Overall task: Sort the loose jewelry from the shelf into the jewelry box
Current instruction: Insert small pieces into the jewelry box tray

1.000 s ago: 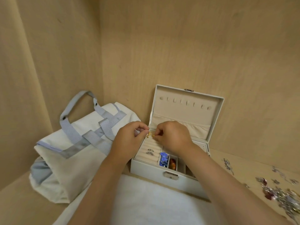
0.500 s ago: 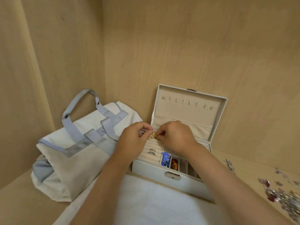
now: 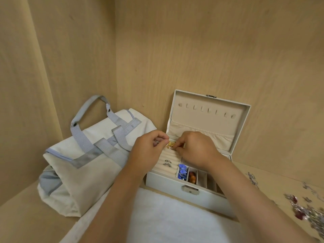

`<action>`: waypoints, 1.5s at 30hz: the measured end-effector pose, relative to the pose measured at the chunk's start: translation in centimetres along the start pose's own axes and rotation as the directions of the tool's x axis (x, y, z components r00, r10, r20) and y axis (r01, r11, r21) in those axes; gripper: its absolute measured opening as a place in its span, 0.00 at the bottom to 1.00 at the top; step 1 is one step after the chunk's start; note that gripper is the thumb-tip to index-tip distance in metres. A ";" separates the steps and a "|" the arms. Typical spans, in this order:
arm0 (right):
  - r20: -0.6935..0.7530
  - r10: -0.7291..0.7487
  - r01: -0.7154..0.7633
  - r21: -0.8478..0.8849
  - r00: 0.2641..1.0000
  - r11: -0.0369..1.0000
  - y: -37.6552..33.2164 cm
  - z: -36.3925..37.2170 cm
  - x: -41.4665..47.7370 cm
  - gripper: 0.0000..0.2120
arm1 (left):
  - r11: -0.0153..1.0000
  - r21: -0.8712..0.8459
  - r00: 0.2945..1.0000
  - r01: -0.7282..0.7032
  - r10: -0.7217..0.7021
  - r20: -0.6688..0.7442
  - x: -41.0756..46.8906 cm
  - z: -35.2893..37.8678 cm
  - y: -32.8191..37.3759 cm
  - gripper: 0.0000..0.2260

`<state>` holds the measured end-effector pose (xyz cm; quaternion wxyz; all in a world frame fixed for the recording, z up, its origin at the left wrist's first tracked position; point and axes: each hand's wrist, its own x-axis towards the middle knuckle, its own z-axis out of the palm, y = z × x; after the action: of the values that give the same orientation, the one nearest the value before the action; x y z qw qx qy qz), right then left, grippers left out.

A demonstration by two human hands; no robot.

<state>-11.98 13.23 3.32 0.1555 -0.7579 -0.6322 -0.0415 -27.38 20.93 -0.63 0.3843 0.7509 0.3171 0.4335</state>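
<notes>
Shelf: left hand, right hand pinch gold piece crosswise over jewelry box.

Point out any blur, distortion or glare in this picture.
Head view: loose jewelry at the right edge is smeared; the jewelry box is sharp; the gold piece pinched between left hand and right hand is too small to resolve; wide lens tilts shelf walls; light soft, no glare.
</notes>
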 end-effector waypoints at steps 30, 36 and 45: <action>-0.102 0.187 -0.144 0.331 0.977 0.933 0.7 1.6 -0.7 0.03 | 0.958 0.283 0.996 -0.051 0.028 0.085 0.0 -0.2 0.2 0.03; -0.131 0.133 -0.109 0.178 0.982 0.978 -0.3 1.6 -1.1 0.04 | 0.938 0.333 0.990 -0.101 0.061 0.129 -0.4 -0.5 0.6 0.08; -0.143 0.157 -0.137 0.138 0.977 0.981 -0.4 1.9 -0.8 0.04 | 0.858 0.458 0.960 -0.234 0.131 0.247 -0.4 -0.2 0.2 0.12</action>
<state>-12.79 13.05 1.34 0.2541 -0.7858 -0.5619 -0.0477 -27.74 20.60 -0.57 0.1727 0.8906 0.3003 0.2947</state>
